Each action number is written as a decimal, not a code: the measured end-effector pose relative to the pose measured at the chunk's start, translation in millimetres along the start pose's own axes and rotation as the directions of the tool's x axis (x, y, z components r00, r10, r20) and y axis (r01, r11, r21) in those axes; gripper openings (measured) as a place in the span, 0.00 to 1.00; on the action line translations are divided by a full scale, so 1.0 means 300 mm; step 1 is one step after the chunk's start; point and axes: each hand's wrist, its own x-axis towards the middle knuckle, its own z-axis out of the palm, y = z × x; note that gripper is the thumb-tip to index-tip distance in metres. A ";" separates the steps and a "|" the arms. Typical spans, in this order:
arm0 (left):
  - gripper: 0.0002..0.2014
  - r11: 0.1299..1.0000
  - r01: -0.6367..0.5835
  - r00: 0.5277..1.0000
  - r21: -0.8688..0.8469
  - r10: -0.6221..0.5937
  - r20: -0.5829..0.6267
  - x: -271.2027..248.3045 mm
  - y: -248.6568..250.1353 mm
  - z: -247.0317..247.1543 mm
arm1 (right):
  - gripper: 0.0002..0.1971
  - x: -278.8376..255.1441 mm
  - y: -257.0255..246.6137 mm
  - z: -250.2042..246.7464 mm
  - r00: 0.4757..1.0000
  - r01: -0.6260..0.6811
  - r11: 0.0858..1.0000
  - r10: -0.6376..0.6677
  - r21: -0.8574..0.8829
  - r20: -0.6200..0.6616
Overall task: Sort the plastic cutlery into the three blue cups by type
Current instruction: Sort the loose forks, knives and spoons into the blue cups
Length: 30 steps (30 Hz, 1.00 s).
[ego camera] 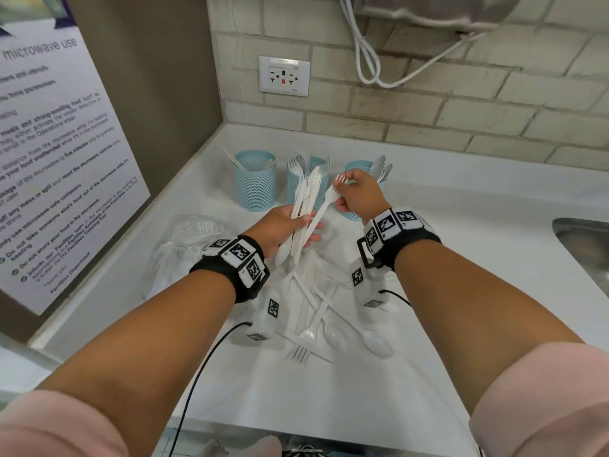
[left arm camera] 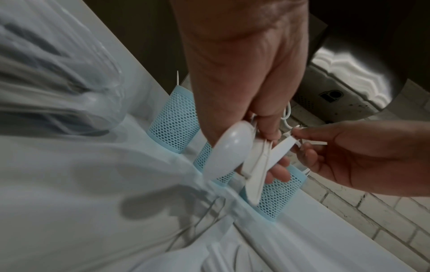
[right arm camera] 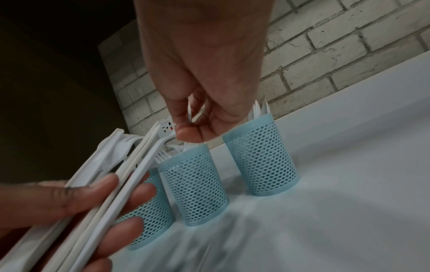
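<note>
Three blue mesh cups stand in a row at the back of the counter: the left cup with a couple of knives, the middle cup with forks, the right cup with spoons. My left hand grips a bundle of white cutlery above the counter in front of the middle cup; it includes a spoon. My right hand pinches one white fork near its tines, and the handle still lies in the left hand's bundle. In the right wrist view the fork slants up to that pinch above the middle cup.
More loose cutlery lies on white paper below my wrists. A crumpled clear plastic bag sits to the left. A steel sink opens at the right edge. A poster covers the left wall, and an outlet is on the brick wall.
</note>
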 end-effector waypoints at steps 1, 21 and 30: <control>0.12 1.000 -0.005 1.000 -0.002 0.005 -0.003 0.002 0.000 0.001 | 0.03 0.000 -0.001 0.006 1.000 -0.007 1.000 0.007 0.011 0.003; 0.13 0.991 0.033 0.999 -0.126 -0.033 -0.002 0.019 0.017 -0.037 | 0.09 0.078 -0.052 0.002 0.995 0.029 0.997 -0.022 0.071 -0.096; 0.15 0.983 0.033 0.999 -0.179 -0.040 -0.032 0.037 0.028 -0.064 | 0.13 0.152 -0.117 -0.025 0.916 0.130 0.990 -0.100 0.050 -0.388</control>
